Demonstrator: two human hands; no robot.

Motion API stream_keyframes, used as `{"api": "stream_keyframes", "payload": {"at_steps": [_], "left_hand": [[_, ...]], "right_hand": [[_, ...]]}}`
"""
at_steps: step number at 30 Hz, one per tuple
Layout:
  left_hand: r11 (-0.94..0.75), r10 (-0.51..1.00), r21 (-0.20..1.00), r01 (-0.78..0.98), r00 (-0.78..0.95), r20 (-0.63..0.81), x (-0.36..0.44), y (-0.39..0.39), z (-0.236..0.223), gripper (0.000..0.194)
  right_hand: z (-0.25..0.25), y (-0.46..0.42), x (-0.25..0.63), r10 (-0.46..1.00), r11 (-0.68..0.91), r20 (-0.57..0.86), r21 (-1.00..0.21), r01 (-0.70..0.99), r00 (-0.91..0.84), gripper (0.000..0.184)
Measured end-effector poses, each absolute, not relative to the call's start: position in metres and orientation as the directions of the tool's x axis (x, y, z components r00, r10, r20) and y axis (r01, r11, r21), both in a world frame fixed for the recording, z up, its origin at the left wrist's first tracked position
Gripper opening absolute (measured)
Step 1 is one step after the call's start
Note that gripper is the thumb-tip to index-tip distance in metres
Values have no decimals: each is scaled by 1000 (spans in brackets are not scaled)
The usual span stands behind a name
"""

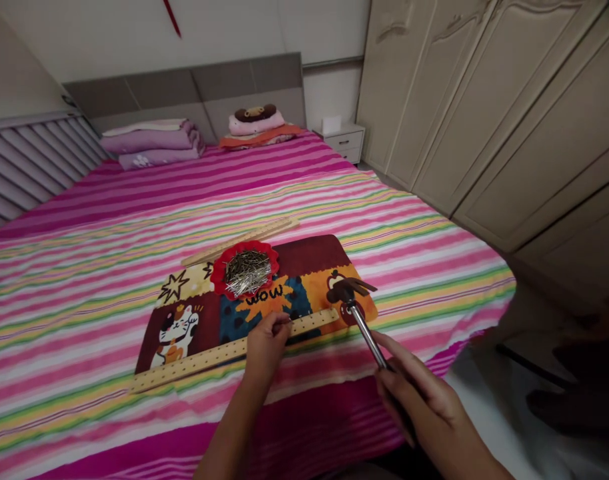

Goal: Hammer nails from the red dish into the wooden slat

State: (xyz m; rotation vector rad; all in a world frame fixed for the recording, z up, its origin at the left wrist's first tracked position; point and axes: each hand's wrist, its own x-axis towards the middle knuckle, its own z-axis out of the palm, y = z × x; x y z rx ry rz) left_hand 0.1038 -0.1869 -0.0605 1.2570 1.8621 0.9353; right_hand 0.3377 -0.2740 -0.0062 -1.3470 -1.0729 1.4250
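My right hand (419, 393) is wrapped around the handle of a claw hammer (365, 328), its head raised over the right end of a wooden strip (194, 363). The strip is pale and dotted with small dark marks or holes. My left hand (267, 341) rests on the strip with thumb and fingers pinched together; whatever is between the fingertips is too small to make out. A patterned mat (314, 257) lies beneath the strip. On the mat stands a red scalloped bowl (217, 281) filled with many loose nails (248, 272).
More wooden strips (244, 240) lie behind the bowl. The bed has a striped cover (84, 267). Folded purple bedding (154, 142) and a pink stack (257, 125) sit by the headboard (249, 80). A nightstand (347, 142) and wardrobe (434, 87) stand at the right.
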Motion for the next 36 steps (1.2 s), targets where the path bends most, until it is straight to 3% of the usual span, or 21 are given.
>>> {"api": "stream_keyframes", "payload": {"at_steps": [3, 6, 9, 11, 15, 19, 23, 27, 31, 36], "left_hand": [[300, 925, 765, 570, -371, -86, 84, -171, -43, 18], [286, 923, 545, 788, -379, 64, 60, -144, -26, 21], [305, 939, 339, 890, -341, 49, 47, -116, -20, 21], [320, 939, 319, 892, -344, 20, 46, -102, -21, 18], [352, 926, 378, 856, -376, -11, 45, -89, -26, 10], [376, 907, 536, 756, -417, -48, 36, -86, -25, 12], [337, 890, 770, 541, -450, -73, 25, -88, -22, 11], [232, 897, 937, 261, -430, -102, 21, -97, -15, 29], [162, 924, 985, 67, -361, -128, 28, -119, -5, 42], [160, 915, 971, -177, -343, -213, 44, -151, -6, 43]], "right_hand": [[-6, -278, 343, 934, -346, -355, -928, -139, 39, 56], [-7, -280, 347, 906, -391, -417, -891, -232, 72, 59], [-11, -280, 349, 897, -408, -435, -883, -231, 78, 61], [-14, -280, 350, 904, -396, -420, -892, -218, 75, 63], [-19, -280, 351, 912, -391, -408, -896, -212, 43, 66], [-19, -279, 351, 902, -405, -429, -873, -271, 34, 67], [-19, -279, 352, 903, -407, -428, -881, -240, 38, 65], [-18, -280, 352, 905, -398, -419, -894, -207, 71, 62], [-16, -282, 349, 909, -388, -406, -907, -165, 93, 58], [-17, -284, 346, 922, -356, -376, -918, -173, 97, 62]]}}
